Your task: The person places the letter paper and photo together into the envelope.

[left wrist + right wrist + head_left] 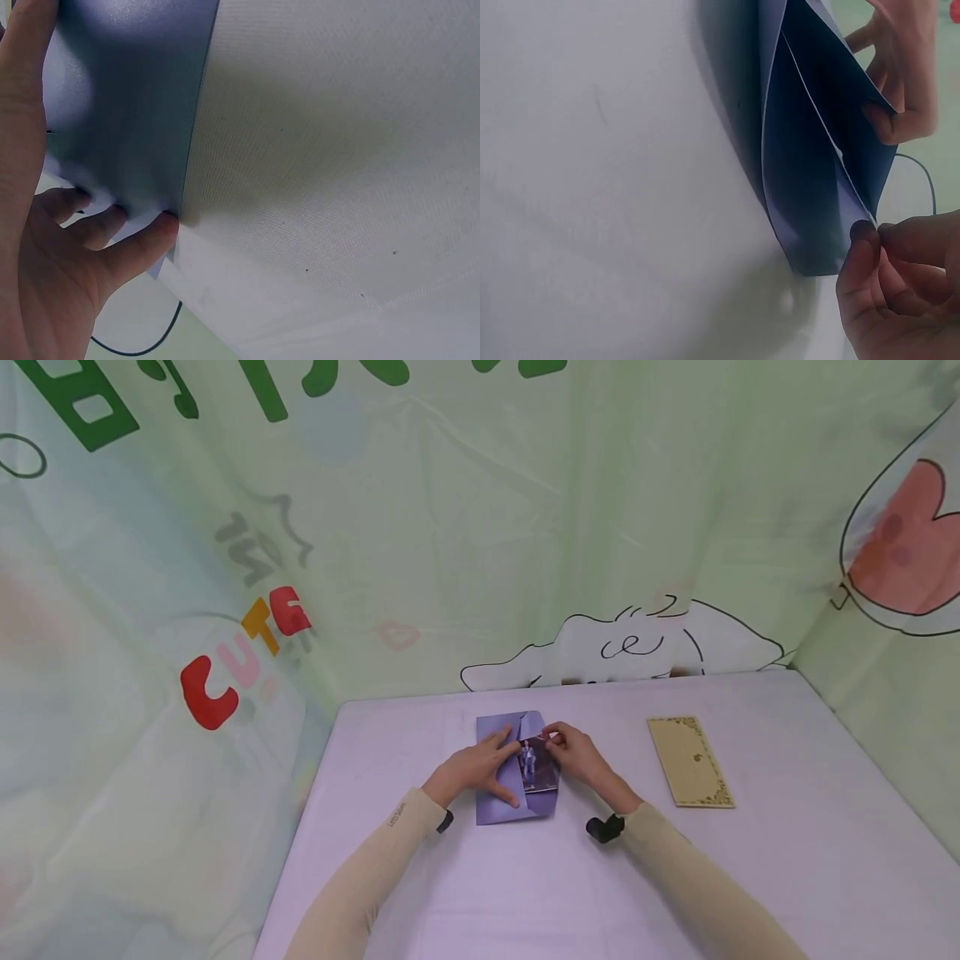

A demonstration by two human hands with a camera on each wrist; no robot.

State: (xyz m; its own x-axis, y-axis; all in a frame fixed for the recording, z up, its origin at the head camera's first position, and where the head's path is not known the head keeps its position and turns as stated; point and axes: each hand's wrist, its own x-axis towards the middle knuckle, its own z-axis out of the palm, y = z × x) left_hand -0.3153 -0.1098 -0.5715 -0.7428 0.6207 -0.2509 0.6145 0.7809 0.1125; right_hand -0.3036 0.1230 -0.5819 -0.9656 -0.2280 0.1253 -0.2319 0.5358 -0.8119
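Note:
A purple envelope (495,814) lies on the table with its opening toward the right. My left hand (478,765) rests on it, fingers spread, one fingertip at the opening's edge. A dark photo card (538,768) showing a standing figure sticks partly out of the opening. My right hand (581,756) pinches the card's far right corner between thumb and fingertips. Seen from the right wrist, the envelope (802,195) gapes, and the card's thin edge runs to the pinching fingertips (864,234). The card's inner part is hidden in the envelope.
A light wooden-coloured card (686,764) with ornamented corners lies to the right on the pale table cloth (600,902). Behind the table hangs a printed curtain (450,527). Black straps (604,828) sit at the wrists.

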